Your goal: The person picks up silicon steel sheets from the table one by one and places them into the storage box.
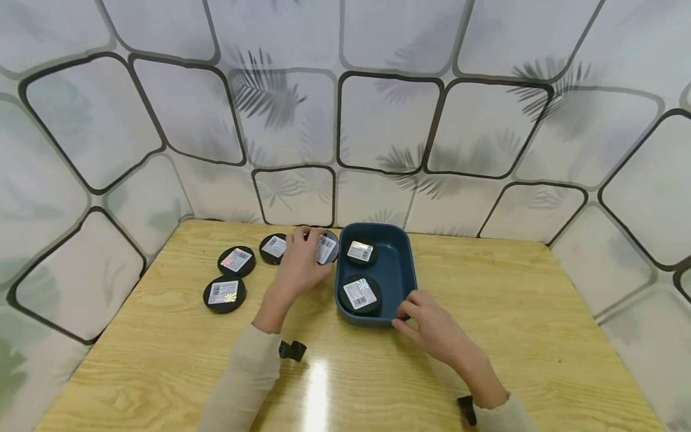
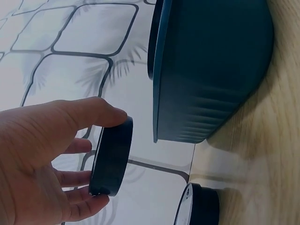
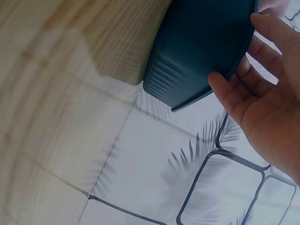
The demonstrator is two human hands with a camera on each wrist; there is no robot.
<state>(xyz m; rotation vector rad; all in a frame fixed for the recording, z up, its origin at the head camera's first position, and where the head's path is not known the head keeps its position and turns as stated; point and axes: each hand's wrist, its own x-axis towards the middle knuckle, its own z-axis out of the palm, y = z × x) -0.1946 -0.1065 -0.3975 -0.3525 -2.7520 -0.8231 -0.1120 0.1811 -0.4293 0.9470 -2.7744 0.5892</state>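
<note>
My left hand [image 1: 302, 264] pinches a black round disc with a white label [image 1: 326, 248] between thumb and fingers, tilted and lifted off the table, just left of the blue bin [image 1: 398, 270]. In the left wrist view the held disc [image 2: 114, 157] shows its thick dark side. My right hand [image 1: 432, 324] grips the bin's near right corner; in the right wrist view the thumb [image 3: 220, 89] lies against the outer wall and other fingers reach over the rim. Inside the bin, along its left side, lie two labelled black discs, a far one [image 1: 360, 251] and a near one [image 1: 360, 294].
Left of the bin, three more labelled black discs lie on the wooden table [image 1: 513, 312]: one beside my left hand [image 1: 272, 247], one farther left [image 1: 236, 260] and one nearer me [image 1: 224, 294]. A patterned curtain [image 1: 388, 120] stands behind the table.
</note>
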